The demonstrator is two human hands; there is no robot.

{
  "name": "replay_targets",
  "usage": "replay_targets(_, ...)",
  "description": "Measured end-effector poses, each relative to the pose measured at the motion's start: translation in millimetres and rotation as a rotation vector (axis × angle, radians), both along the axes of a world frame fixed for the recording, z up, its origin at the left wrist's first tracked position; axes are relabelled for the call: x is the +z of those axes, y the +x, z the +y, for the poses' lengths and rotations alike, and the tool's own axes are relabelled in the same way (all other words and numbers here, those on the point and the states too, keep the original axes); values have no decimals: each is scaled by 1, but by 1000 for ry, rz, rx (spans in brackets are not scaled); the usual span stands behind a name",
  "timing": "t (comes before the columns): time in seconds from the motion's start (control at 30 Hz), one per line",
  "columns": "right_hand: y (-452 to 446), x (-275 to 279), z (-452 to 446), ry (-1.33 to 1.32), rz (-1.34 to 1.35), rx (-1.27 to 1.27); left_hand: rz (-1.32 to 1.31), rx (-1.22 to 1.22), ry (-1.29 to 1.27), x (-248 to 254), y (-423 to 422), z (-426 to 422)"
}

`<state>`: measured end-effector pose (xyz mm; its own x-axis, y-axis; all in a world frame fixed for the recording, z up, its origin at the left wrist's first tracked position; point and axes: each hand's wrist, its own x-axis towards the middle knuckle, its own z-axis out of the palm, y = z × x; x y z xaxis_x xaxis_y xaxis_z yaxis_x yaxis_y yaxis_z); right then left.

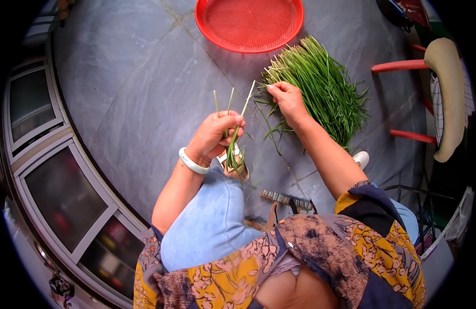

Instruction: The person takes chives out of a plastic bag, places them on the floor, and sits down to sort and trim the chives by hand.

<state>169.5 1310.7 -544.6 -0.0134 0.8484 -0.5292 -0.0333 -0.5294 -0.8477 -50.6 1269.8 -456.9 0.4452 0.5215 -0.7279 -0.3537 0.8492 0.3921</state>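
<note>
My left hand [213, 135], with a pale bangle [193, 161] on its wrist, is closed round a few garlic chives [246, 101]. Their pale stem ends point up and away, and the green leaves hang below the fingers. My right hand [289, 104] is at the left edge of a big heap of garlic chives [328, 90] on the floor. Its thumb and forefinger are pinched together near the tip of one held stem. Whatever lies in that pinch, if anything, is too small to make out.
A red mesh basket [248, 23] stands on the grey tiled floor [140, 67] beyond the hands. Loose leaves lie between my feet. Glass-fronted cabinet doors [65, 195] run along the left. A red-legged stool or chair [449, 98] stands at the right.
</note>
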Motion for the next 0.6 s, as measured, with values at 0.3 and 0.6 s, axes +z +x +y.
replay_targets(0.3, -35, 75, -32, -361, 621, 68, 27, -27, 32, -1, 5, -1)
replay_targets(0.6, -24, 73, -30, -249, 622, 198, -94, 11, -11, 10, 7, -2)
